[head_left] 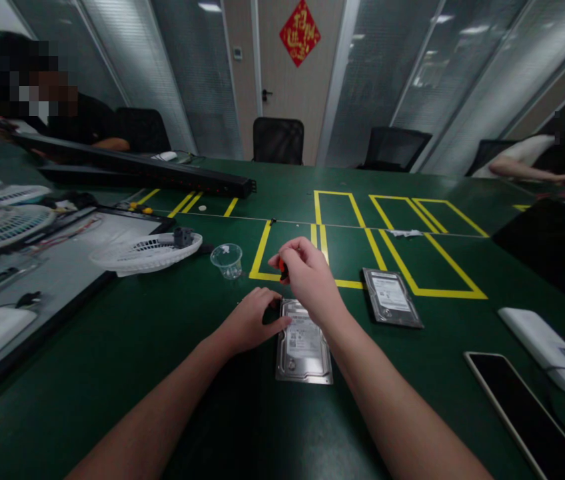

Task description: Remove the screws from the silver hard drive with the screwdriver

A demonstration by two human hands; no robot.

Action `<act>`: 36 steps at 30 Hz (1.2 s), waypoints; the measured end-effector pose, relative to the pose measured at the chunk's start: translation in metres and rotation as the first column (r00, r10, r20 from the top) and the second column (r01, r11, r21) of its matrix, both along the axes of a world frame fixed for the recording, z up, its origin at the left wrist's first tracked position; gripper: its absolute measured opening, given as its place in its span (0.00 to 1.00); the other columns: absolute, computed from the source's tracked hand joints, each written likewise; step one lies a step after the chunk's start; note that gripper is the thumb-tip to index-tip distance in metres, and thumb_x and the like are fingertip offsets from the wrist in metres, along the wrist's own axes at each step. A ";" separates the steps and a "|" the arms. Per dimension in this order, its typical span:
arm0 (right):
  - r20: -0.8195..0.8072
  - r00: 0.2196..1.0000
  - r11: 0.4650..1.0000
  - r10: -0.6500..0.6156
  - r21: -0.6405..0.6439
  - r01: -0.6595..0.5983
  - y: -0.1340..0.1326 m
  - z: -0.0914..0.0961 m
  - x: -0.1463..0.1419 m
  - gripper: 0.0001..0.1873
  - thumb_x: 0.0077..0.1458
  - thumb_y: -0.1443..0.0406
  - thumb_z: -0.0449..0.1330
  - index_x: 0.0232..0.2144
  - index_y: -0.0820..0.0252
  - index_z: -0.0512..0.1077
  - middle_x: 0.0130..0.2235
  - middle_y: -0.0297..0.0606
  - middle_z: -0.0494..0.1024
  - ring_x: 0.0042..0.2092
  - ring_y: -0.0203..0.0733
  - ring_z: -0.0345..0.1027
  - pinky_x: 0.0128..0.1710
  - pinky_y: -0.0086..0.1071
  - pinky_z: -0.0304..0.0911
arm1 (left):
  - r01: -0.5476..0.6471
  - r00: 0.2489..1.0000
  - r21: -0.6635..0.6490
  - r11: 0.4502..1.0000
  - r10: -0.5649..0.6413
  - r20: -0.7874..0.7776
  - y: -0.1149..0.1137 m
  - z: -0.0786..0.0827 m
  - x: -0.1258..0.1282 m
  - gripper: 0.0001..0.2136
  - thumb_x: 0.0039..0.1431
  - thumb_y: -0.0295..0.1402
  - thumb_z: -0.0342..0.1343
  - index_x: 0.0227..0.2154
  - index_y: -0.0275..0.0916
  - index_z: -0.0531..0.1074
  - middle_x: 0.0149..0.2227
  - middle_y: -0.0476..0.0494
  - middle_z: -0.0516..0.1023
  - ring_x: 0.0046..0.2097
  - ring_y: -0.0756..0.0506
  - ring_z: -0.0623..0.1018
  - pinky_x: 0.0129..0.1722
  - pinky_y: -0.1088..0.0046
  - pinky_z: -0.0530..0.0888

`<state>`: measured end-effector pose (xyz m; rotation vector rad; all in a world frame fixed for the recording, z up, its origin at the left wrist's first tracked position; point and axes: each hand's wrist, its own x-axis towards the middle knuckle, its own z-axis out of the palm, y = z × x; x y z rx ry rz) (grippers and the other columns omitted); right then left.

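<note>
Your right hand (pixel 307 267) is closed, fingers pinched around a small red-and-black tool (pixel 283 268) that your fingers mostly hide, held over the far end of the near hard drive (pixel 305 350). Your left hand (pixel 252 320) is partly open and grips nothing fully: its thumb lies on the drive's label, its forefinger by the far left corner. That drive lies flat on the green counter (pixel 242 427), label up, directly in front of you. Just beyond your left hand stands a clear plastic cup (pixel 227 261); to its left lies a white fan grille (pixel 147 257). A second hard drive (pixel 392 298) lies to the right, near the yellow tape outlines (pixel 447 293). Nearer you on the right are a phone (pixel 527 413) and a white device (pixel 545 343). At the far left, a long black bar (pixel 162 167) lies across the counter.
</note>
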<state>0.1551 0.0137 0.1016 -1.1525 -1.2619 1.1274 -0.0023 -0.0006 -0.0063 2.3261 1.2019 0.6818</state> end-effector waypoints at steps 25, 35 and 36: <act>0.086 0.995 0.994 0.050 0.097 -0.058 0.001 0.001 0.006 0.09 0.61 0.58 0.58 0.31 0.55 0.73 0.29 0.33 0.73 0.33 0.40 0.66 0.33 0.34 0.61 | -0.012 1.000 -0.010 1.000 0.012 -0.006 0.000 0.002 0.000 0.10 0.64 0.40 0.65 0.41 0.41 0.73 0.42 0.42 0.77 0.44 0.39 0.76 0.43 0.61 0.74; 0.039 0.998 0.998 0.039 0.049 -0.040 0.002 0.000 0.005 0.07 0.58 0.59 0.60 0.30 0.54 0.70 0.28 0.32 0.73 0.32 0.39 0.65 0.33 0.34 0.62 | -0.009 1.000 -0.007 1.000 0.009 -0.004 0.000 0.003 0.001 0.10 0.64 0.39 0.65 0.42 0.41 0.73 0.42 0.43 0.77 0.44 0.39 0.75 0.43 0.61 0.73; 0.041 0.998 0.997 0.050 0.061 -0.052 0.002 0.001 0.005 0.08 0.58 0.59 0.61 0.29 0.55 0.70 0.28 0.31 0.72 0.32 0.39 0.65 0.33 0.34 0.62 | -0.011 1.000 -0.009 1.000 0.011 -0.006 0.000 0.003 0.001 0.10 0.64 0.39 0.65 0.41 0.41 0.73 0.42 0.43 0.77 0.44 0.39 0.75 0.43 0.61 0.73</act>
